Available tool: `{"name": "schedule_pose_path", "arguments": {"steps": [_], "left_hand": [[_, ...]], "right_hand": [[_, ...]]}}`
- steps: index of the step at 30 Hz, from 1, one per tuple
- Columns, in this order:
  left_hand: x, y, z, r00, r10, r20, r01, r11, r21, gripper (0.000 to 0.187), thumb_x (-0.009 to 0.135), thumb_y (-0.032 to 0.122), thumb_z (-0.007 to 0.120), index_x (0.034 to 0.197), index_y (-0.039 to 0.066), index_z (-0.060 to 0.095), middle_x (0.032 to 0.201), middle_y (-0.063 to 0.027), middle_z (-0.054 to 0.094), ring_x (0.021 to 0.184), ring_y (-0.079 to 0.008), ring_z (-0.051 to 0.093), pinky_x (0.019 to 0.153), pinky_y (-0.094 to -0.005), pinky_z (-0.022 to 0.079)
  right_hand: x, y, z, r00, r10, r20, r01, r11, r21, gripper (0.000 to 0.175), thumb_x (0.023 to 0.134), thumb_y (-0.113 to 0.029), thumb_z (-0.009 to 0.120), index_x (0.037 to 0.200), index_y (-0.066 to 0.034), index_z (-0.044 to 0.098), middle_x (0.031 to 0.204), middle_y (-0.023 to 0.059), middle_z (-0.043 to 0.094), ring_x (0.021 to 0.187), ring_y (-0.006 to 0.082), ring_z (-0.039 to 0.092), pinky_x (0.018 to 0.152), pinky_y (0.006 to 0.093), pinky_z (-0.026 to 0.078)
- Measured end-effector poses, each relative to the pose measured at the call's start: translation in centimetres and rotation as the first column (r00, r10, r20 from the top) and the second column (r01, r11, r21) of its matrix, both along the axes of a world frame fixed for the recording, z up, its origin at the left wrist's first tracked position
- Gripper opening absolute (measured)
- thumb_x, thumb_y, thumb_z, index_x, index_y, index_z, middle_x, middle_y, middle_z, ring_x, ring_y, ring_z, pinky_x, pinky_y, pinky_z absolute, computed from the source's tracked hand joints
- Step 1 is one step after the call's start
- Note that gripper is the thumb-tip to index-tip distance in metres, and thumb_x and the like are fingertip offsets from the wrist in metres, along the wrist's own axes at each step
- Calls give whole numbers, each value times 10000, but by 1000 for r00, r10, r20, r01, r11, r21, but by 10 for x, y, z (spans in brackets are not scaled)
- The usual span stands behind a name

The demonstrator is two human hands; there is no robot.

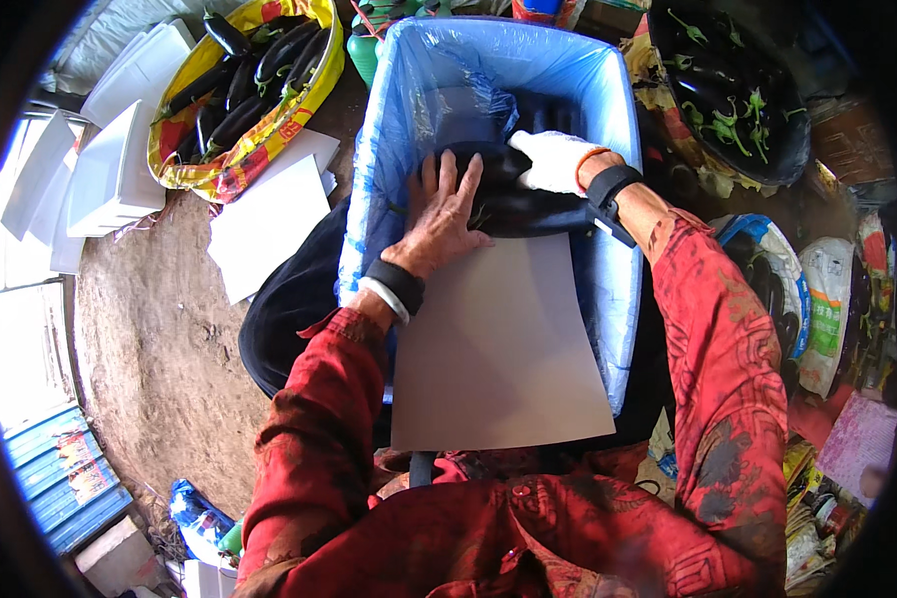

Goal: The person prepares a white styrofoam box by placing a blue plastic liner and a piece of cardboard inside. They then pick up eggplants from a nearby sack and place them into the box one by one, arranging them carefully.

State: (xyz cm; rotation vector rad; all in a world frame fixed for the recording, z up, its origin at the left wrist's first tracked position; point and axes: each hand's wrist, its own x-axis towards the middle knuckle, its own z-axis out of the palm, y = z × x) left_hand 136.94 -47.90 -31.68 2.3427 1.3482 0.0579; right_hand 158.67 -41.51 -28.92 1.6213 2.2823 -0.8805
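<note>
A deep bin (613, 127) lined with thin blue plastic film stands before me, with dark eggplants (527, 211) lying across it. My left hand (441, 213), bare and with its fingers spread, rests on the left part of the eggplants. In a white glove, my right hand (557, 161) is at the right end of the upper eggplant (497, 161); its fingers are partly hidden, so its hold is unclear. A large sheet of paper or card (501, 344) lies under the eggplants and hangs over the bin's near side.
An eggplant basket with a yellow and red liner (329, 67) stands upper left, near white sheets (269, 232) and stacked white sheets (116, 172). Another eggplant basket (785, 168) is upper right. A white and blue sack (800, 299) stands at right.
</note>
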Motion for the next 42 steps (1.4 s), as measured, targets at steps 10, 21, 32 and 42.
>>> {"name": "schedule_pose_path", "arguments": {"steps": [10, 21, 32, 42], "left_hand": [[3, -7, -3, 997, -5, -81, 10, 998, 63, 1069, 759, 356, 791, 1556, 128, 117, 1547, -305, 151, 1445, -499, 111, 1154, -603, 146], [-79, -101, 115, 756, -644, -114, 537, 711, -454, 924, 754, 60, 688, 1546, 145, 222, 1535, -218, 289, 1472, -357, 206, 1185, -587, 105], [-81, -45, 120, 935, 232, 269, -37, 817, -576, 321, 869, 82, 668, 1176, -8, 647, 1042, -120, 686, 991, -203, 631, 915, -322, 470], [2, 83, 5, 793, 466, 393, -439, 884, -163, 357, 897, 297, 629, 867, -58, 601, 792, -166, 615, 745, -218, 568, 687, -380, 455]], "right_hand": [[0, -11, 12, 986, 98, 137, -80, 987, -137, 1254, 564, -361, 885, 1523, -5, 160, 1452, 291, 400, 1297, 392, 474, 1074, 395, 412], [-2, -17, 5, 989, 73, 125, -63, 994, -89, 1203, 556, -313, 901, 1506, -5, 231, 1341, 264, 532, 1188, 370, 571, 1011, 385, 467], [8, -7, 6, 997, 69, 46, -63, 992, -112, 1124, 610, -342, 873, 1506, -31, 269, 1318, 233, 570, 1164, 350, 592, 975, 412, 485], [64, 9, -33, 938, -236, -254, 229, 972, -55, 398, 890, -249, 581, 1227, -39, 548, 1046, 131, 677, 898, 278, 651, 785, 365, 527]]}}
